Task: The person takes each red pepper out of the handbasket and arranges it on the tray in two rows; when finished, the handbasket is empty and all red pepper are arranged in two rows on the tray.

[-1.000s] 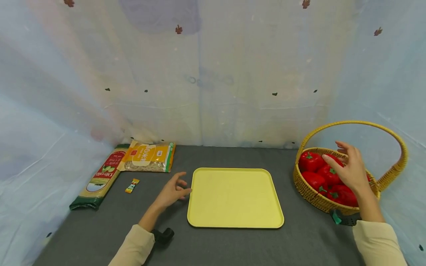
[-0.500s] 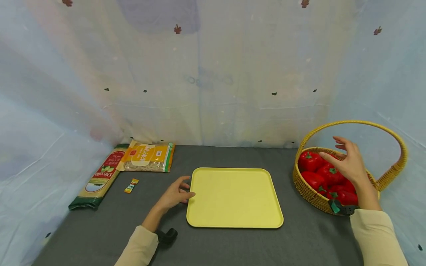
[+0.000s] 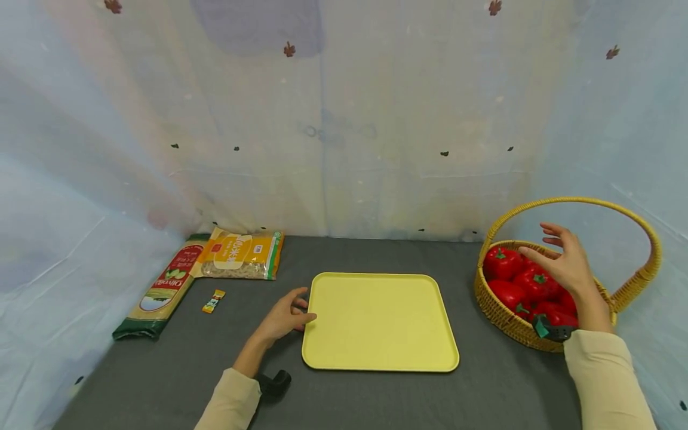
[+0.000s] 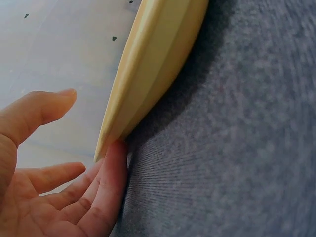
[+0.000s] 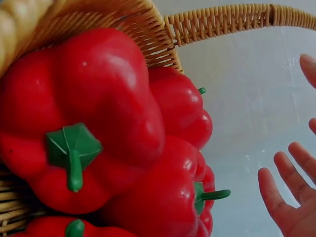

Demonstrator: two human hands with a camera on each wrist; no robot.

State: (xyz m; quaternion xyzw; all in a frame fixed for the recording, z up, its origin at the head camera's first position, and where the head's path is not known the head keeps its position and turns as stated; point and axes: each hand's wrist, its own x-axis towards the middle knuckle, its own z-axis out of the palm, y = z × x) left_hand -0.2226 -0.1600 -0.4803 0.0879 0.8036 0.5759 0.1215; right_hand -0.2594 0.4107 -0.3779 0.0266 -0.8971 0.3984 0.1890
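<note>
The left hand point(image 3: 283, 316) has been brought slightly rightward over the past second; its thumb is now held above the left rim of the yellow tray point(image 3: 380, 322), a fingertip seemingly laid against the edge, nothing gripped. The tray is set mid-counter point(image 3: 371, 400). On the right, little has been changed: the right hand point(image 3: 568, 263) is held spread above the red peppers point(image 3: 507, 292) in the wicker basket point(image 3: 497, 316), none grasped. The work is judged to be at the reaching stage.
</note>
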